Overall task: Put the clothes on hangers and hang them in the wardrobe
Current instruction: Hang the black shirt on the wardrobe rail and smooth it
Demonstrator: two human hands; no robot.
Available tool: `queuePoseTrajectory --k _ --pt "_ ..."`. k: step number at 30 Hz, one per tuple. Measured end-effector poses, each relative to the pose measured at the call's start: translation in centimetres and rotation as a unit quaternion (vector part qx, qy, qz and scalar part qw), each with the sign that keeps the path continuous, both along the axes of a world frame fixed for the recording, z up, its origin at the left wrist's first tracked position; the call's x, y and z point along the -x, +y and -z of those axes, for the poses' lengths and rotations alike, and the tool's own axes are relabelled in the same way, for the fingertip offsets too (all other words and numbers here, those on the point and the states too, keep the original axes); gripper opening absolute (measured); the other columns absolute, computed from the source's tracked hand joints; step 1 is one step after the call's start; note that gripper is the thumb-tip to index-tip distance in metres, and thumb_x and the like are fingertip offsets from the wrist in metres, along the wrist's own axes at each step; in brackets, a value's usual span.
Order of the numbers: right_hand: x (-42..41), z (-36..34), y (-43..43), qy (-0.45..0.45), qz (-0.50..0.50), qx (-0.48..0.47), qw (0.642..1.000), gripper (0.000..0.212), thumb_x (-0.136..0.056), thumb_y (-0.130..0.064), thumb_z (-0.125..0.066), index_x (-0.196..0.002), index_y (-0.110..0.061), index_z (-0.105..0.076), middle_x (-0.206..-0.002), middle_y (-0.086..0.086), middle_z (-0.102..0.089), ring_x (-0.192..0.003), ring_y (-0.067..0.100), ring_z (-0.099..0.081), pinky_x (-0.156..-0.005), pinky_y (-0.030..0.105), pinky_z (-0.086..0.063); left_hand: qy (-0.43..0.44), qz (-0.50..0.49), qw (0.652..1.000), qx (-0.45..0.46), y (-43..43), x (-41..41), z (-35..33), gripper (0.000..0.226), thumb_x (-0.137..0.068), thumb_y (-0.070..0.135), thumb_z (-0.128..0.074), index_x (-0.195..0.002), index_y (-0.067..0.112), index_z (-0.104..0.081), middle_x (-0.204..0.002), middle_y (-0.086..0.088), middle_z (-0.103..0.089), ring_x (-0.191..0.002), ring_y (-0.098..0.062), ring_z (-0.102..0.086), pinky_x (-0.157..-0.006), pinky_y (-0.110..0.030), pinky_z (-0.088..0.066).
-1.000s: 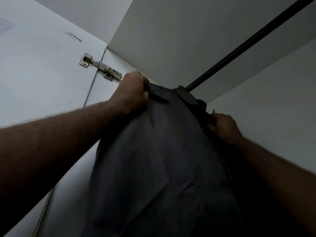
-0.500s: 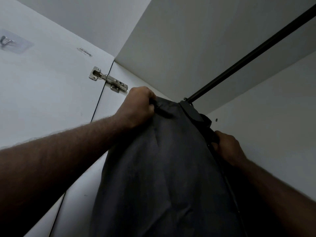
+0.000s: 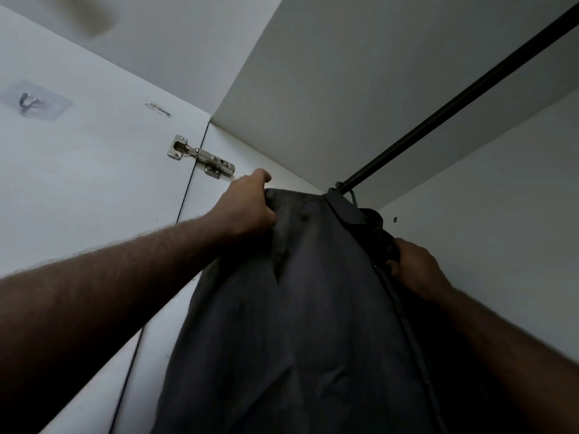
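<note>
The dark grey shirt point(image 3: 313, 308) is seen hanging from the black rail point(image 3: 454, 98) at its near end, close to the wardrobe's left wall, its hanger hook point(image 3: 352, 195) just visible at the collar. The shirt's shoulder line is held between two grips: the left hand point(image 3: 247, 208) is curled round the left shoulder seam, and the right hand point(image 3: 413, 264) is pinched on the front edge below the collar. The rail's long axis runs away up and to the right, so any slide is judged to lie that way.

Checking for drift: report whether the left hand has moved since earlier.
No. The left hand still sits just below-right of the door hinge, gripping the shirt.
</note>
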State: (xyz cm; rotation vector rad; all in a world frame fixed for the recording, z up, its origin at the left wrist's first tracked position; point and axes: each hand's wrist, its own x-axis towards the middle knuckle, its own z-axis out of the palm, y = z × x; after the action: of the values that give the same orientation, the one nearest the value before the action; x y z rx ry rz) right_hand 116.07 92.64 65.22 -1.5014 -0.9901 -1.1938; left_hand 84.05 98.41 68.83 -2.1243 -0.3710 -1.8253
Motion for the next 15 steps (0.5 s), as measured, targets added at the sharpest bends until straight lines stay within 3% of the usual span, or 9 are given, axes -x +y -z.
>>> queuePoseTrajectory --k 3,5,7,9,11,15 --pt "1.3 0.4 -0.8 -0.003 -0.019 -0.051 0.998 0.018 -0.090 -0.016 -0.060 -0.105 -0.006 -0.058 -0.105 0.016 -0.059 -0.095 0.033 -0.057 -0.071 0.032 -0.034 0.003 0.024 0.994 0.108 -0.5 1.3 0.5 0.055 -0.079 0.008 -0.063 -0.130 0.008 -0.041 -0.109 -0.012 -0.060 -0.096 -0.024 -0.060 -0.080 -0.038 -0.056" --pt "3.6 0.5 -1.7 -0.043 -0.047 -0.115 0.991 0.009 -0.091 -0.019 -0.061 -0.094 -0.010 -0.061 -0.097 0.011 -0.061 -0.088 0.032 -0.059 -0.071 0.033 -0.037 0.015 0.082 0.977 0.196 -1.2 2.2 0.9 0.037 -0.086 0.016 -0.065 -0.116 0.011 -0.044 -0.102 -0.013 -0.061 -0.085 -0.023 -0.062 -0.067 -0.036 -0.057" --pt "6.9 0.5 -2.7 -0.072 -0.099 -0.145 0.982 0.020 -0.092 -0.027 -0.063 -0.080 -0.011 -0.063 -0.082 0.006 -0.064 -0.076 0.027 -0.061 -0.066 0.032 -0.040 0.033 0.119 0.962 0.244 -1.7 3.0 1.3 0.023 -0.093 0.027 -0.062 -0.097 0.006 -0.052 -0.091 -0.014 -0.064 -0.071 -0.023 -0.062 -0.062 -0.036 -0.057" --pt "10.8 0.6 -3.6 -0.058 -0.233 -0.090 0.967 0.040 -0.094 -0.040 -0.061 -0.074 -0.006 -0.066 -0.069 0.006 -0.066 -0.061 0.020 -0.062 -0.056 0.027 -0.044 0.046 0.126 0.956 0.261 -1.6 3.7 1.6 0.029 -0.097 0.033 -0.056 -0.098 0.003 -0.058 -0.087 -0.015 -0.066 -0.067 -0.024 -0.064 -0.065 -0.038 -0.059" --pt "14.7 1.0 -4.2 0.007 -0.376 0.025 0.926 0.051 -0.091 -0.053 -0.058 -0.075 -0.006 -0.068 -0.064 0.002 -0.066 -0.049 0.013 -0.059 -0.048 0.024 -0.046 0.058 0.120 0.955 0.266 -1.7 4.2 2.1 0.025 -0.101 0.030 -0.050 -0.103 0.006 -0.059 -0.086 -0.013 -0.067 -0.068 -0.023 -0.065 -0.064 -0.038 -0.059" --pt "18.7 2.1 -4.2 0.045 -0.416 0.195 0.887 0.055 -0.085 -0.063 -0.059 -0.090 -0.008 -0.066 -0.077 0.006 -0.067 -0.056 0.015 -0.061 -0.051 0.027 -0.049 0.068 0.099 0.958 0.259 -2.1 4.5 3.2 0.017 -0.102 0.017 -0.045 -0.102 0.008 -0.060 -0.085 -0.013 -0.068 -0.067 -0.022 -0.067 -0.058 -0.034 -0.057"
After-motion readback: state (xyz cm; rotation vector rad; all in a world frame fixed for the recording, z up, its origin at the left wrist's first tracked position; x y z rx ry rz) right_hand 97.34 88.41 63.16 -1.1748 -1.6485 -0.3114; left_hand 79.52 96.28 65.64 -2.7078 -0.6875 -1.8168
